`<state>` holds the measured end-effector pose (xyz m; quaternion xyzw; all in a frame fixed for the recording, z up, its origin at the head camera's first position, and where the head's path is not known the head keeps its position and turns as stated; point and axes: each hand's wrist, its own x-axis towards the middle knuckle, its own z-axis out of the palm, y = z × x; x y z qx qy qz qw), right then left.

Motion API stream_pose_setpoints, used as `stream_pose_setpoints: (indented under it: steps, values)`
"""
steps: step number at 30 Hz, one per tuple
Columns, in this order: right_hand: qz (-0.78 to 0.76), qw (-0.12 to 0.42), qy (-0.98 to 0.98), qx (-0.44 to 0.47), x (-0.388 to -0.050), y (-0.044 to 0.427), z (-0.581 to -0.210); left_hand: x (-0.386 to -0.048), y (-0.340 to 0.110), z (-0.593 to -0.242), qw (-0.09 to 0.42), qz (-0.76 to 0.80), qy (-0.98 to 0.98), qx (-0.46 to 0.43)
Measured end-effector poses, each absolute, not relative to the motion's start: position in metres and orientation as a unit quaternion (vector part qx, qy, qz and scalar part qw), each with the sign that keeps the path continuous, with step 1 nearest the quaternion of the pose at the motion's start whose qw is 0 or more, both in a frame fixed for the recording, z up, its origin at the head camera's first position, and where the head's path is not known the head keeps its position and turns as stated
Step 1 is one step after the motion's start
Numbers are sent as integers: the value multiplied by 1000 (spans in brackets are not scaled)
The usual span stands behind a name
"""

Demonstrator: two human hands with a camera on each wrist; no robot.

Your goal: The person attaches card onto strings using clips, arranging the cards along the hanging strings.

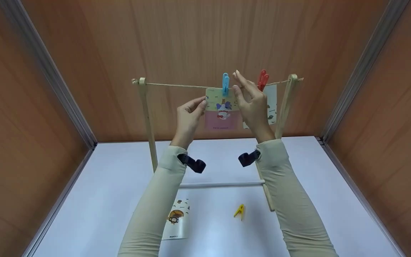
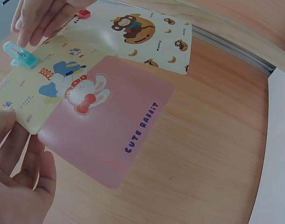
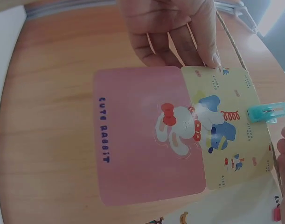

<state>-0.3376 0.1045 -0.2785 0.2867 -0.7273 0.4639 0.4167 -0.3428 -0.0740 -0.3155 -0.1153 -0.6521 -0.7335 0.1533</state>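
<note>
A pink and yellow rabbit card (image 1: 221, 120) hangs from a string (image 1: 177, 85), under a light-blue clothespin (image 3: 268, 112) at its top edge. The left hand (image 1: 187, 119) pinches the card's left edge between thumb and fingers. Just right of the clothespin is the right hand (image 1: 253, 105), fingers extended and apart from it; whether its thumb touches the card I cannot tell. Partly behind the right hand hangs a white monkey card (image 2: 156, 39), with a red clothespin (image 1: 263, 80) above it at the string.
Two wooden posts (image 1: 147, 121) carry the string, joined low down by a white crossbar (image 1: 223, 184). On the white table lie a yellow clothespin (image 1: 239, 211) and another card (image 1: 178, 225), partly covered by the left sleeve. Wooden panels (image 1: 198, 35) stand behind and at both sides.
</note>
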Motion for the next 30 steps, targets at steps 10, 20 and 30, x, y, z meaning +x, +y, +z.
stream_pose_setpoints:
  steps: [10,20,30]
  values:
    - [514,383,-714,283,-329,113,-295,-336,-87,-331,113,-730,-661,-134]
    - [538,330,-733,255,-323,126,-332,-328,-106,-366,74,-728,-673,-111]
    - [593,224,-748,198,-320,132,-378,-322,-119,-416,56,-724,-685,-64]
